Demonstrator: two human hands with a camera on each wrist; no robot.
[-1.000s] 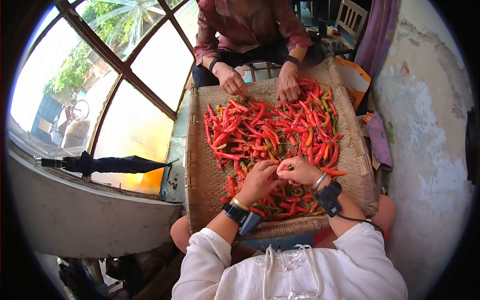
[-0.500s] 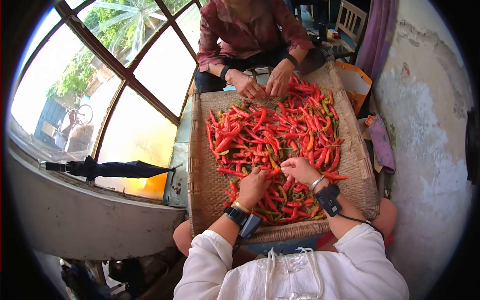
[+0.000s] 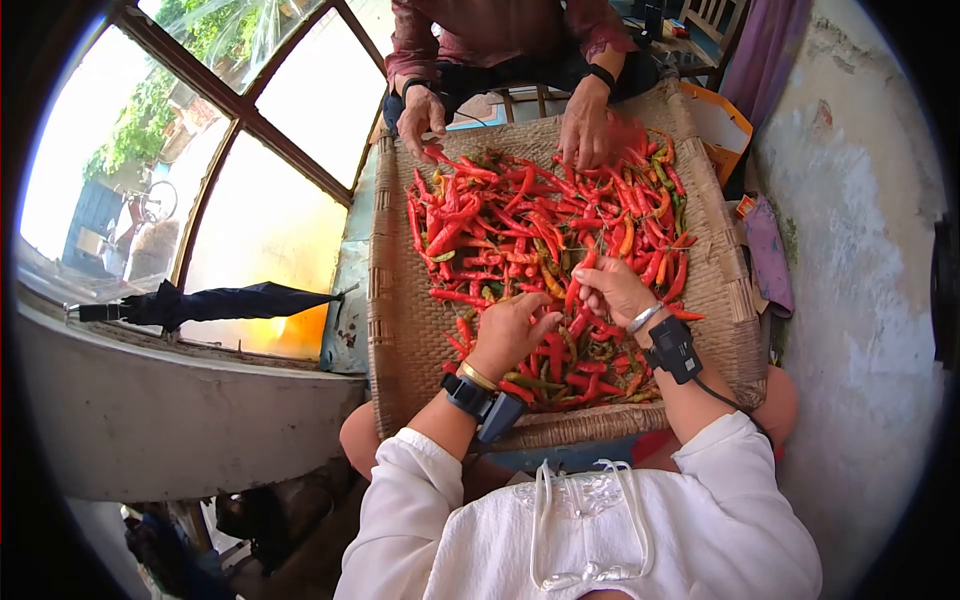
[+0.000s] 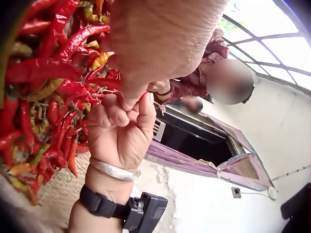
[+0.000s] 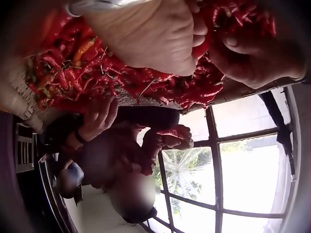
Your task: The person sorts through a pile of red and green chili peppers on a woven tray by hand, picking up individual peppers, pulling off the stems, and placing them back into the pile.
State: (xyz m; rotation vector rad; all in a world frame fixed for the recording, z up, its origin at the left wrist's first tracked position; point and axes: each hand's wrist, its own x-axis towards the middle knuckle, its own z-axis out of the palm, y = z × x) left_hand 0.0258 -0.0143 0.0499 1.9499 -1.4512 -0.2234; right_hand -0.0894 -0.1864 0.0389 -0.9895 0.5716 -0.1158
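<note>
A heap of red chili peppers [image 3: 500,220], with some orange and green ones, lies on a woven tray [image 3: 400,350]. My right hand [image 3: 618,290] pinches a red chili pepper [image 3: 585,268] between thumb and fingers, over the near part of the heap. In the left wrist view, the right hand's fingers are curled. Beside it on the left, my left hand [image 3: 507,335] hovers low over the peppers, its thumb apart from its loosely bent fingers. Nothing shows between them. In the right wrist view the left hand [image 5: 260,60] is partly in shadow.
Across the tray a person in a dark red shirt has a left hand [image 3: 585,130] on the peppers and a right hand [image 3: 422,120] at the tray's far left. A folded umbrella [image 3: 240,303] lies along the window sill. An orange-edged bag [image 3: 720,125] stands right of the tray.
My hands, close together a second ago, have moved apart; the right hand has lifted a red chili pepper slightly forward. The other person's hands came together, then parted again.
</note>
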